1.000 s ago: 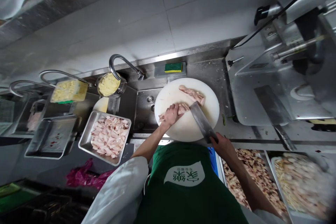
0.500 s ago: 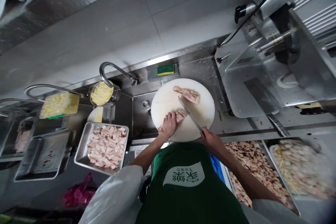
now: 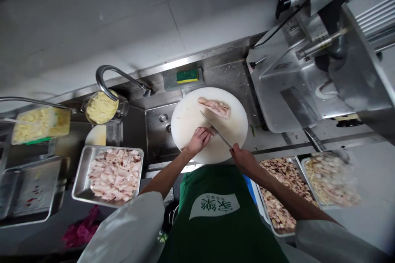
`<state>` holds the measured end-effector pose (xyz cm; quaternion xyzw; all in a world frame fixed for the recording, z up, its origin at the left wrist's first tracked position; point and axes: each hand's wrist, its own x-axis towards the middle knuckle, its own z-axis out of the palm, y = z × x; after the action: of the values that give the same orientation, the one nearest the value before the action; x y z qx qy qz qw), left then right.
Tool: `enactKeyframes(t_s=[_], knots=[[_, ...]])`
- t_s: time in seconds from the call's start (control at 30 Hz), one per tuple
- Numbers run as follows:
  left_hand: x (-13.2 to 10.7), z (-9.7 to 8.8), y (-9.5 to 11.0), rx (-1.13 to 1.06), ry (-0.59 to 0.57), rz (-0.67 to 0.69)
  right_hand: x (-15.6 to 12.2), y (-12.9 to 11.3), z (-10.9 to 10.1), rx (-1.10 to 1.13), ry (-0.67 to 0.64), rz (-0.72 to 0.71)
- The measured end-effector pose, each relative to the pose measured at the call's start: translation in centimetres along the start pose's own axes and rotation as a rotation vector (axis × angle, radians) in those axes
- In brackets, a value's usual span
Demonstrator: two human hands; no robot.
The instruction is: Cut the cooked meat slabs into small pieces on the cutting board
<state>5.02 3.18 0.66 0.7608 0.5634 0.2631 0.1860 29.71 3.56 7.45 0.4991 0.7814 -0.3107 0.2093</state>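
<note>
My right hand [image 3: 242, 158] is closed around the handle of a kitchen knife [image 3: 218, 132]. The blade points up and left across a round white cutting board [image 3: 185, 107]. My left hand [image 3: 197, 141] lies on the board with its fingers bent over a piece of pale raw meat [image 3: 212, 131], mostly hidden under them. The blade is right beside those fingertips and seems to touch the meat. Farther back on the board lies a bigger raw strip of meat [image 3: 215, 107], apart from both hands.
To the left stands a metal tray [image 3: 78, 181] of cut meat, with a tap [image 3: 106, 78] behind it. A sponge [image 3: 187, 75] lies behind the board. A metal slicing machine [image 3: 321, 57] is on the right. Nearer me is a tray of chopped meat [image 3: 280, 189].
The view has shifted, so the surroundings sit differently in the picture. My left hand now covers more of the meat piece, and its fingers are closer to the blade.
</note>
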Motion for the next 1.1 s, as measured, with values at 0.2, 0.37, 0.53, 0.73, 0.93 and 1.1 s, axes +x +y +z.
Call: enactKeyframes(t_s=[0.2, 0.37, 0.53, 0.73, 0.93, 1.1], knots=[[0.7, 0.2, -0.4, 0.031, -0.037, -0.012, 0.1, 0.1, -1.3, -0.030, -0.052, -0.012], [1.3, 0.1, -0.2, 0.072, -0.084, -0.017, -2.5, 0.3, -1.4, -0.134, -0.017, -0.054], [1.5, 0.2, -0.2, 0.104, -0.094, -0.041, -5.2, 1.6, -0.5, -0.092, -0.057, -0.068], [1.0, 0.6, -0.4, 0.067, -0.112, -0.048, -0.6, -0.4, -1.9, -0.078, -0.073, -0.100], [0.8, 0.8, -0.4, 0.080, -0.070, -0.060, 4.7, -2.5, -5.0, -0.048, 0.036, -0.184], [1.0, 0.9, -0.5, 0.086, -0.101, -0.078, -1.8, 0.2, -3.6, -0.056, -0.117, -0.090]])
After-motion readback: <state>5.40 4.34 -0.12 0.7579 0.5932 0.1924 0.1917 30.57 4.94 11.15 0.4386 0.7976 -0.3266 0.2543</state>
